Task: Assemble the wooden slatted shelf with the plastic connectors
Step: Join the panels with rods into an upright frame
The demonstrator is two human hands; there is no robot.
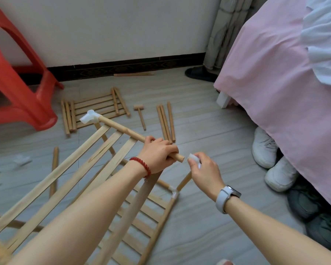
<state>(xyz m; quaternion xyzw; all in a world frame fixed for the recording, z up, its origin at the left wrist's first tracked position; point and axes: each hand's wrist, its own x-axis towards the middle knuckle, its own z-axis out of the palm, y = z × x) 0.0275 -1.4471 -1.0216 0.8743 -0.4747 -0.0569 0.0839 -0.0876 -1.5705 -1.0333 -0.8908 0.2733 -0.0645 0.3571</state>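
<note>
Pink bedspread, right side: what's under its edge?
Under the pink bedspread: white sneakers, dark shoes and a white bed leg poke out. Anything deeper is covered.

Stool (17, 88) left; bed (285, 92) right; mallet (139, 114) between.

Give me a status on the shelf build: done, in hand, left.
Done: a white connector caps the rail's far end, and another joint is fitted lower down. In hand: the left hand grips the rail while the right hand brings a connector piece to its bare end. Left: a slatted panel and loose dowels lie unused on the floor.
</note>
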